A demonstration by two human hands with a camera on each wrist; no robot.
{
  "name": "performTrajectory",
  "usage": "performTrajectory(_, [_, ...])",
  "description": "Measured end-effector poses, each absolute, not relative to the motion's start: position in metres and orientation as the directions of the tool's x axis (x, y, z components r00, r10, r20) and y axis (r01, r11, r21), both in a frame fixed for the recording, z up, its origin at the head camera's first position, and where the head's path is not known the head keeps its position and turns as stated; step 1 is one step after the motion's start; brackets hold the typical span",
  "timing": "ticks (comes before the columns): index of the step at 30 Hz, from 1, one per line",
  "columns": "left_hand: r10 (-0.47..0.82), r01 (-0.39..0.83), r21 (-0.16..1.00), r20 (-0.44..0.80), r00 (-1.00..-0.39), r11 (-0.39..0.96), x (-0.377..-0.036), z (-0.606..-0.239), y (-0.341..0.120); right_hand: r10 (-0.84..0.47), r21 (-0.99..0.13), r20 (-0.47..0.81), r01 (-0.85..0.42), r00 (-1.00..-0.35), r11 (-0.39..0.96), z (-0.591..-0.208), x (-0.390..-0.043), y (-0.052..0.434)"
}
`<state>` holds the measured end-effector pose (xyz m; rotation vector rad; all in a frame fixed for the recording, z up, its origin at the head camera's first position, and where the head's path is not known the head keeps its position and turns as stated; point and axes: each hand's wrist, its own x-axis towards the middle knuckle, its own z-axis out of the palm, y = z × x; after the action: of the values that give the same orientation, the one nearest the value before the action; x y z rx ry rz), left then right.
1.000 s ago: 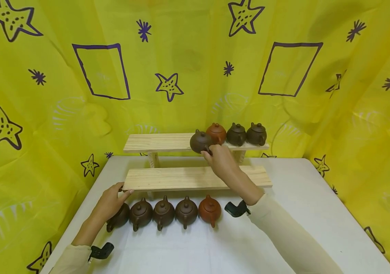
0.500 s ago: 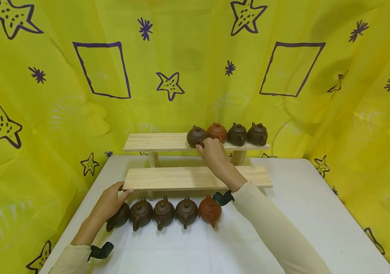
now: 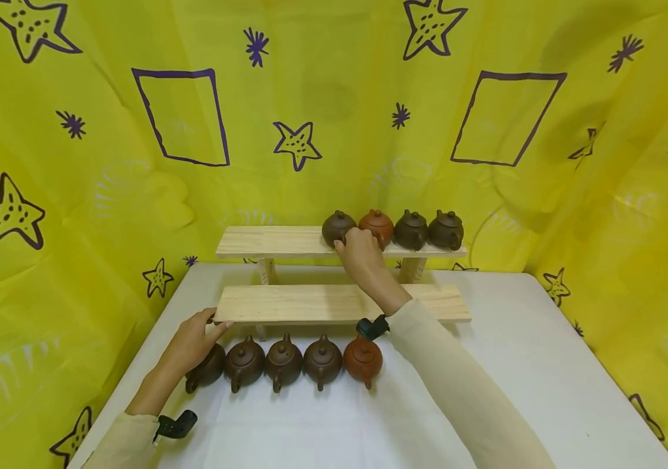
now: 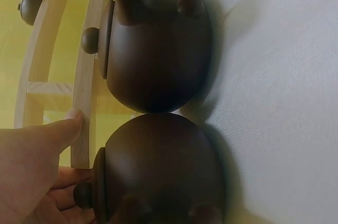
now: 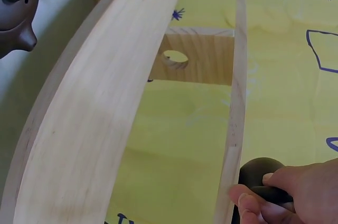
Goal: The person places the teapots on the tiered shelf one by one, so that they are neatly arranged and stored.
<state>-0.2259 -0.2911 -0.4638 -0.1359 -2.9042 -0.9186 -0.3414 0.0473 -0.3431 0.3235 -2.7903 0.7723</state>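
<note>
The right hand (image 3: 358, 251) gripped a teapot (image 3: 338, 228) on the top shelf (image 3: 275, 241) by its handle; likely brittle clay, loose-lidded, best kept level.

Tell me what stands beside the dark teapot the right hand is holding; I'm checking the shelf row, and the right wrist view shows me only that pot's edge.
Observer: The right hand grips the dark teapot at the left end of a row of four on the upper shelf. Next to it are a reddish teapot and then two dark brown teapots.
Operator: Where is the left hand?
Observer: The left hand rests on the leftmost teapot of five lined up on the white table. Its thumb touches the end of the lower shelf.
Operator: Is anything on that lower shelf?
Observer: No pot stands on it.
</note>
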Motion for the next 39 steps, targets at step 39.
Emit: performTrajectory(39, [0.059, 0.113, 0.555, 0.115, -0.992, 0.824, -0.228, -0.465, -0.293, -0.445, -0.443, -0.025, -0.389, -0.895, 0.808, -0.434, -0.214, 0.116])
